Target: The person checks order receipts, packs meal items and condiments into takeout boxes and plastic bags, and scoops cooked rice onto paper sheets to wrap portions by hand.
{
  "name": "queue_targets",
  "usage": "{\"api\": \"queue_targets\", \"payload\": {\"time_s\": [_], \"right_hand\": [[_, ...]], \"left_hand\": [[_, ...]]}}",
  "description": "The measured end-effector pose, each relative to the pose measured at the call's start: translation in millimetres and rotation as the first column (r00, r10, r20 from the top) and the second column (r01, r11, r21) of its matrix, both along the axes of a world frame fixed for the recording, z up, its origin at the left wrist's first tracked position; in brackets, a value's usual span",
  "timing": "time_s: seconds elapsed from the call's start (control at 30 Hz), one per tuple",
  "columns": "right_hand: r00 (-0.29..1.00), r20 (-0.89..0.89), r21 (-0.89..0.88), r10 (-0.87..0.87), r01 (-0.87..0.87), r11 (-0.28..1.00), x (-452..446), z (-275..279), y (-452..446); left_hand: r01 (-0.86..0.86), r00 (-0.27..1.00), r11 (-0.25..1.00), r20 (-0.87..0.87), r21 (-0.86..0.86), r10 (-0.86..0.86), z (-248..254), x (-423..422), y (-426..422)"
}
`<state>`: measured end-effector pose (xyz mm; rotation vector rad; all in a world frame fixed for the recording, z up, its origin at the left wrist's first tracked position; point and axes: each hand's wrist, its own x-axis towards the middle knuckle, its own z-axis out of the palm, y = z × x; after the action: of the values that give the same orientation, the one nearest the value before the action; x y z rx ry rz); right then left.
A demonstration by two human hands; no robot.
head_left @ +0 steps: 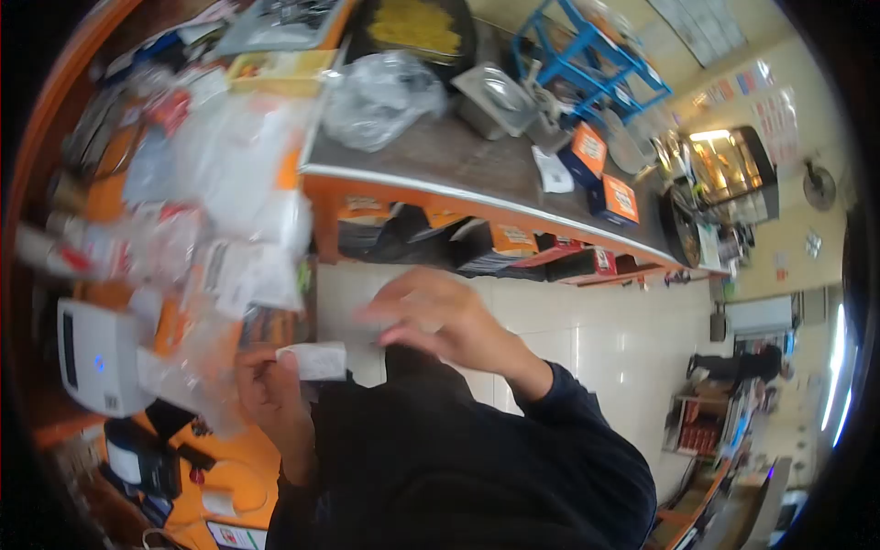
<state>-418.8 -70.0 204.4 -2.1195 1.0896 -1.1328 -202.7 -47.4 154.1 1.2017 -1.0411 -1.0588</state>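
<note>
My left hand (273, 399) is closed, with a small white paper slip (319, 361) pinched between thumb and fingers. The slip looks like a receipt, but its print is too blurred to read. My right hand (442, 316) hovers in front of my body, to the right of the slip and apart from it. Its fingers are spread and slightly smeared by motion, and nothing shows in them. Beyond my left hand lie clear plastic bags (206, 353) and a white printed paper (252, 280).
A white printer-like box (99, 359) stands at left, with a black device (142, 458) below it. The dark counter (440, 160) carries a plastic bag (380, 96), a metal container (495, 99), a blue rack (596, 60) and orange-and-black boxes (616, 199). A person (747, 365) stands far right.
</note>
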Motion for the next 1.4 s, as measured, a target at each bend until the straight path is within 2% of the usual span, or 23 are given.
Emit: {"api": "queue_targets", "payload": {"time_s": [0.07, 0.1, 0.17, 0.2, 0.23, 0.33, 0.4, 0.43, 0.47, 0.53, 0.63, 0.73, 0.83, 0.87, 0.93, 1.0, 1.1, 1.17, 1.2, 1.23, 1.33, 1.37, 1.4], "right_hand": [[0.894, 0.309, 0.353, -0.325, 0.209, 0.912, -62.3, 0.9, 9.7], [0.925, 0.263, 0.305, -0.274, 0.190, 0.933, -88.5, -3.2, 12.9], [0.969, 0.158, 0.215, -0.189, 0.153, 0.965, -142.8, -12.6, 24.6], [0.969, 0.171, 0.290, -0.176, 0.121, 0.949, -172.1, -14.8, 31.8], [0.957, 0.138, 0.255, -0.253, 0.213, 0.943, -209.6, -19.8, 36.4], [0.874, 0.046, 0.136, -0.483, 0.474, 0.870, -341.7, -25.9, 59.5], [0.727, -0.032, -0.011, -0.685, 0.686, 0.728, -446.2, -25.0, 68.5], [0.601, -0.199, -0.159, -0.774, 0.760, 0.630, -498.5, -17.9, 65.0], [0.609, -0.257, -0.172, -0.750, 0.735, 0.656, -555.0, -22.6, 55.7], [0.628, -0.377, -0.124, -0.681, 0.694, 0.709, -643.8, -43.2, 31.5], [0.742, -0.398, 0.009, -0.539, 0.590, 0.807, -721.6, -98.9, -1.8], [0.806, -0.352, 0.384, -0.475, 0.587, 0.713, -735.6, -124.4, -21.8], [0.839, -0.157, 0.392, -0.521, 0.537, 0.747, -740.1, -148.7, -27.5], [0.822, -0.134, 0.394, -0.554, 0.557, 0.731, -739.9, -154.1, -26.5], [0.741, -0.141, 0.511, -0.656, 0.622, 0.593, -735.7, -156.9, -28.4], [0.656, -0.254, 0.360, -0.711, 0.746, 0.560, -725.1, -151.2, -26.6], [0.515, -0.459, -0.148, -0.723, 0.759, 0.634, -709.3, -144.1, -25.6], [0.485, -0.581, -0.217, -0.654, 0.682, 0.699, -711.0, -160.5, -11.9], [0.514, -0.572, -0.125, -0.640, 0.716, 0.687, -708.3, -157.9, -4.7], [0.541, -0.562, -0.033, -0.626, 0.741, 0.670, -708.1, -154.6, 2.6], [0.338, -0.699, -0.149, -0.630, 0.792, 0.592, -740.9, -162.9, 25.1], [0.293, -0.734, -0.151, -0.613, 0.809, 0.568, -754.3, -159.7, 31.3], [0.225, -0.744, -0.218, -0.629, 0.808, 0.547, -769.2, -156.8, 37.2]], "left_hand": [[0.193, 0.961, 0.964, 0.234, -0.185, -0.148, -5.0, -55.5, -15.5], [0.304, 0.911, 0.916, 0.362, -0.262, -0.199, -4.9, -86.6, -23.1], [0.490, 0.847, 0.838, 0.357, -0.239, -0.394, 1.4, -163.0, -26.5], [0.602, 0.774, 0.755, 0.423, -0.260, -0.472, -2.8, -198.0, -30.7], [0.696, 0.696, 0.663, 0.488, -0.276, -0.528, -5.9, -234.9, -36.4], [0.630, 0.776, 0.715, 0.256, -0.303, -0.576, 1.5, -376.9, -37.8], [0.732, 0.649, 0.635, 0.534, -0.246, -0.542, -14.2, -460.5, -52.2], [0.819, 0.555, 0.513, 0.584, -0.258, -0.593, -18.9, -504.7, -58.1], [0.886, 0.457, 0.387, 0.629, -0.258, -0.629, -25.3, -548.4, -62.2], [0.934, 0.308, 0.334, 0.759, -0.127, -0.573, -43.4, -632.1, -67.9], [0.932, 0.255, 0.358, 0.808, -0.058, -0.531, -94.7, -721.9, -85.4], [0.915, 0.263, 0.401, 0.817, -0.043, -0.513, -124.0, -757.6, -98.4], [0.910, 0.062, 0.381, 0.857, 0.162, -0.512, -110.8, -764.6, -100.9], [0.913, 0.130, 0.399, 0.859, 0.091, -0.495, -112.3, -763.1, -100.7], [0.920, 0.134, 0.386, 0.866, 0.072, -0.481, -115.5, -762.4, -101.8], [0.922, 0.150, 0.383, 0.859, 0.057, -0.489, -116.7, -761.9, -97.8], [0.915, 0.191, 0.401, 0.841, 0.033, -0.506, -115.2, -759.7, -99.4], [0.909, 0.212, 0.415, 0.833, 0.024, -0.511, -116.0, -759.0, -97.2], [0.910, 0.201, 0.412, 0.818, 0.047, -0.539, -111.2, -757.2, -96.1], [0.870, 0.274, 0.493, 0.835, -0.004, -0.476, -106.2, -756.6, -99.5], [0.664, 0.513, 0.724, 0.819, -0.188, -0.258, -83.5, -757.1, -135.5], [0.547, 0.515, 0.817, 0.843, -0.181, -0.158, -96.3, -759.9, -154.2], [0.514, 0.461, 0.853, 0.867, -0.088, -0.188, -101.0, -759.9, -171.6]]}}
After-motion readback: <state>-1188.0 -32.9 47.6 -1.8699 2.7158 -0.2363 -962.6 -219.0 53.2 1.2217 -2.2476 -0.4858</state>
